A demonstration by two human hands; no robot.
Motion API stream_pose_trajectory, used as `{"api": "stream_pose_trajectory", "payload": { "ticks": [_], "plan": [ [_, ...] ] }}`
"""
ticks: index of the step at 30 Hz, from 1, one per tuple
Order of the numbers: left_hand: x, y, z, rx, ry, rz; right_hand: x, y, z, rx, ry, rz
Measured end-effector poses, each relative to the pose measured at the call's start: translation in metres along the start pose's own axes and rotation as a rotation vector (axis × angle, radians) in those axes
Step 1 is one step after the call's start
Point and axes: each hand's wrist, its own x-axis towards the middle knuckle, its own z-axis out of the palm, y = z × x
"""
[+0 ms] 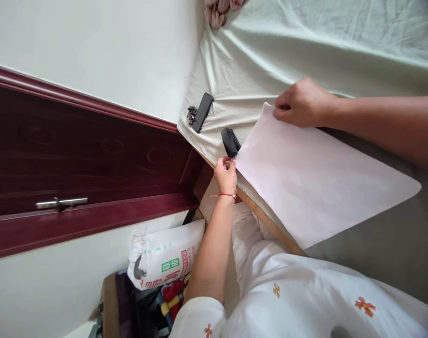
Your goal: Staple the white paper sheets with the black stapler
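Observation:
A large white sheet of paper (326, 178) lies across the bed edge, slightly curved. My left hand (226, 174), with a red string at the wrist, is closed in a pinch at the sheet's near-left corner. My right hand (303, 103) has its fingers closed on the far edge of the paper, close to the far corner. Right beside my left fingertips stands a small black device (229, 142), possibly a stapler or hole punch; its exact kind is unclear. The paper's left edge reaches up against it.
A dark phone (203, 112) with keys (191, 114) beside it rests on the pale green bedsheet (256, 61). Pinkish cloth (217, 13) lies at the top. A dark red door (94, 150) is at left, with a white printed sack (167, 256) on the floor side.

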Motion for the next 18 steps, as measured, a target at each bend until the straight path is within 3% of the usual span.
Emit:
{"api": "stream_pose_trajectory", "payload": {
  "ticks": [4,9,18],
  "plan": [
    [-0.011,-0.005,0.006,0.126,0.140,0.150,0.002,0.003,-0.002,0.033,0.006,0.012],
    [-0.013,-0.006,0.007,0.148,0.069,0.340,0.006,0.005,-0.004,0.045,0.018,0.025],
    [-0.011,-0.008,0.007,0.188,0.093,0.365,0.008,0.009,-0.003,0.062,0.020,0.005]
  ]
}}
